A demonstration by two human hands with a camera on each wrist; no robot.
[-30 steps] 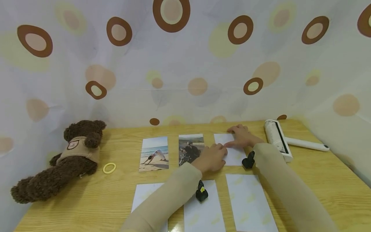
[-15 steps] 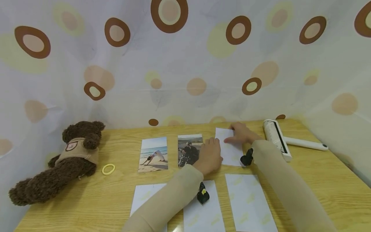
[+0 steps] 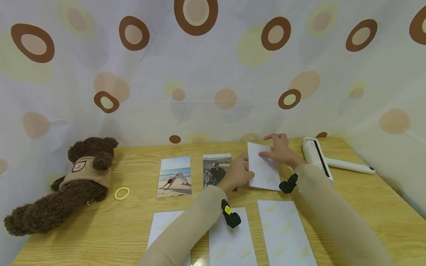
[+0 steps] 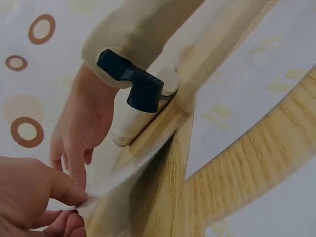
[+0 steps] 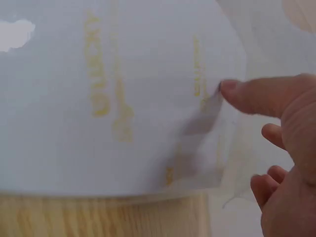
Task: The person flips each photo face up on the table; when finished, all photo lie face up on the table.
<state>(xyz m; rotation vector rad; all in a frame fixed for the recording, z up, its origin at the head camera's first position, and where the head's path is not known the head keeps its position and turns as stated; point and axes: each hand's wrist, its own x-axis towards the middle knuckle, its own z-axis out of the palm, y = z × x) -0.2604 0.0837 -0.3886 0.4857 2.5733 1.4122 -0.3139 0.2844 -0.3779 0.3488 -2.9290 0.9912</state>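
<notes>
A photo print (image 3: 264, 173), white back up with faint yellow lettering, is lifted at its left side from the back row on the table. My left hand (image 3: 237, 173) pinches its left edge between thumb and fingers, as the left wrist view also shows. At the upper right of the same print, the thumb of my right hand (image 3: 282, 150) touches the white back, its other fingers spread beyond the edge. Left of the hands lie two face-up photos: a motorcycle rider (image 3: 216, 171), partly covered by my left hand, and a beach scene (image 3: 175, 177).
Several white-backed prints lie in front, one of them (image 3: 286, 232) at the right and others partly under my left forearm. A lint roller (image 3: 316, 157) lies at the right. A brown teddy bear (image 3: 83, 173) and a yellow ring (image 3: 122, 193) are at the left.
The white-backed print has tilted up off the table. My left hand has moved to its left edge and now pinches it; my right thumb stays on it while the fingers have lifted away.
</notes>
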